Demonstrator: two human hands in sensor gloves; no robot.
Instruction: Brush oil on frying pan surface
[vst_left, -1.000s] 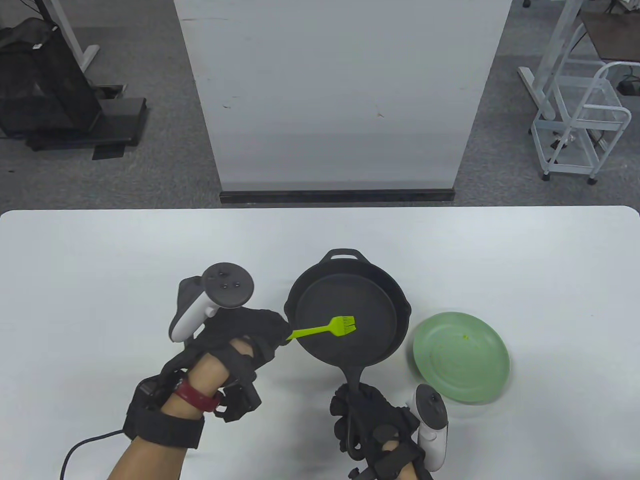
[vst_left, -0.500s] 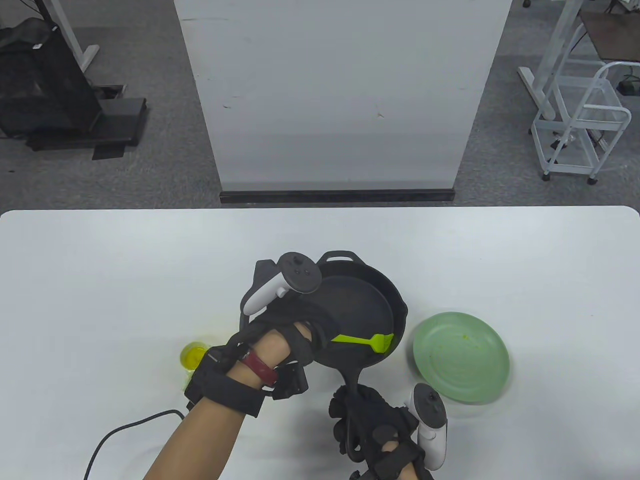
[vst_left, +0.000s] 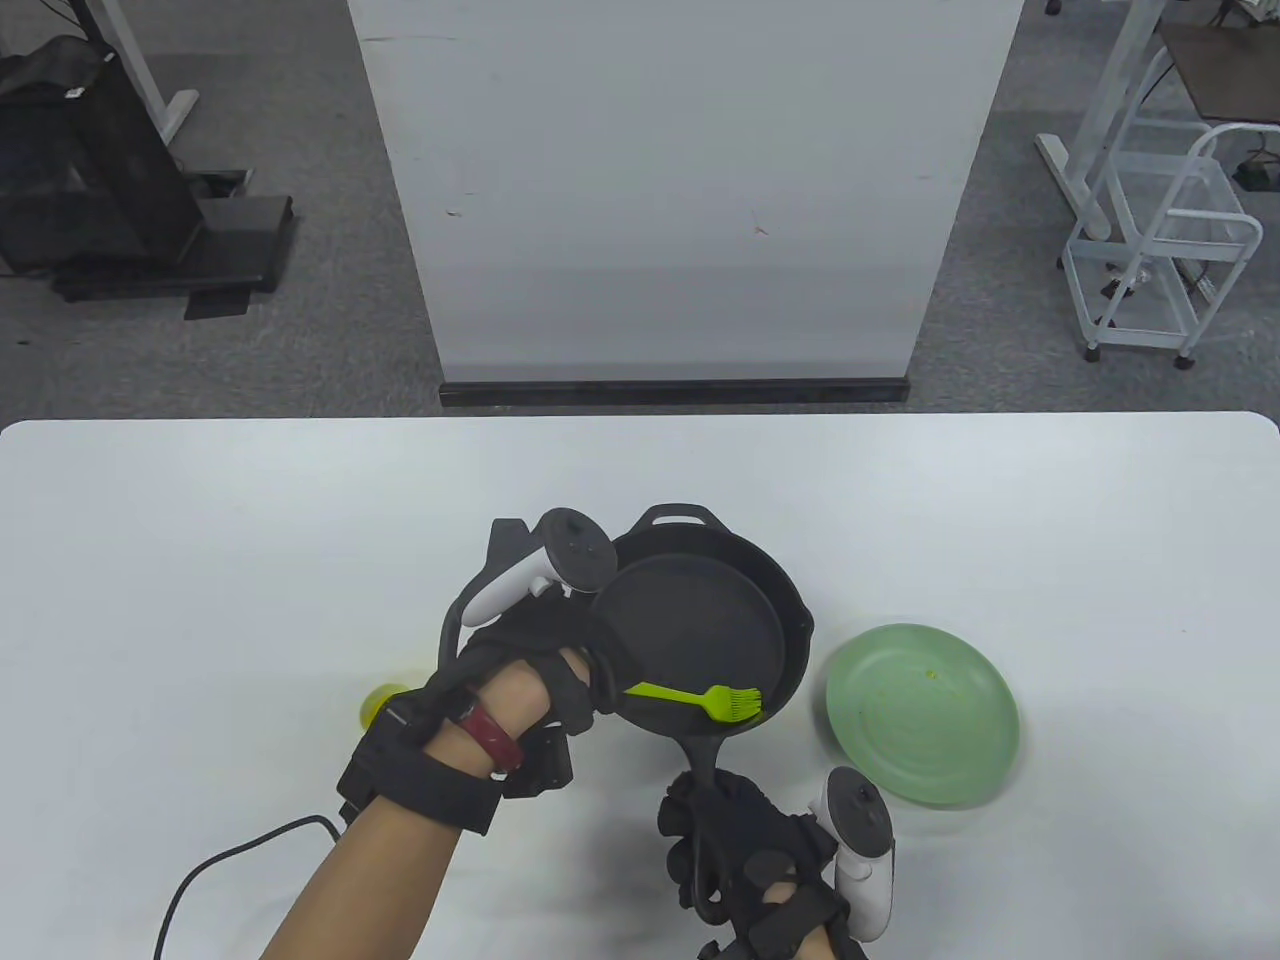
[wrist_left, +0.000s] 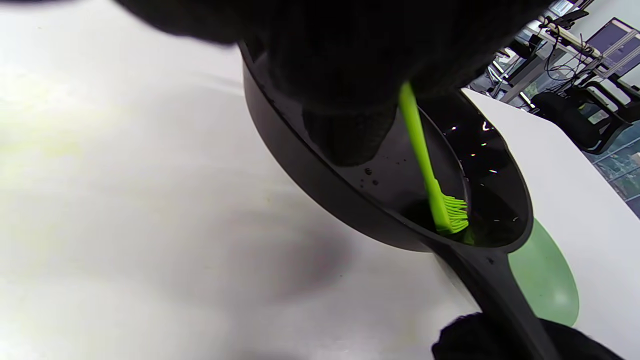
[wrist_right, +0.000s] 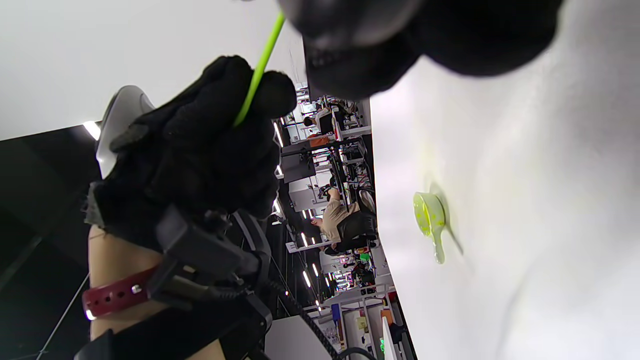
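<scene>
A black cast-iron frying pan (vst_left: 700, 625) sits mid-table with its long handle (vst_left: 706, 760) pointing toward me. My right hand (vst_left: 745, 860) grips that handle. My left hand (vst_left: 560, 670) pinches the handle of a lime-green silicone brush (vst_left: 700, 699). The bristles (vst_left: 735, 705) rest on the near right part of the pan floor. In the left wrist view the brush (wrist_left: 430, 185) slants down into the glossy pan (wrist_left: 390, 200). The right wrist view shows my left hand (wrist_right: 210, 145) around the green brush handle (wrist_right: 257, 75).
A small yellow-green oil dish (vst_left: 380, 705) sits left of my left wrist, mostly hidden by it; it also shows in the right wrist view (wrist_right: 430, 220). A light green plate (vst_left: 920, 715) lies right of the pan. A black cable (vst_left: 220, 880) trails from my left arm.
My left hand swept the brush from the pan's middle to its near right edge, then drew it slightly back left. My right hand kept its grip on the handle.
</scene>
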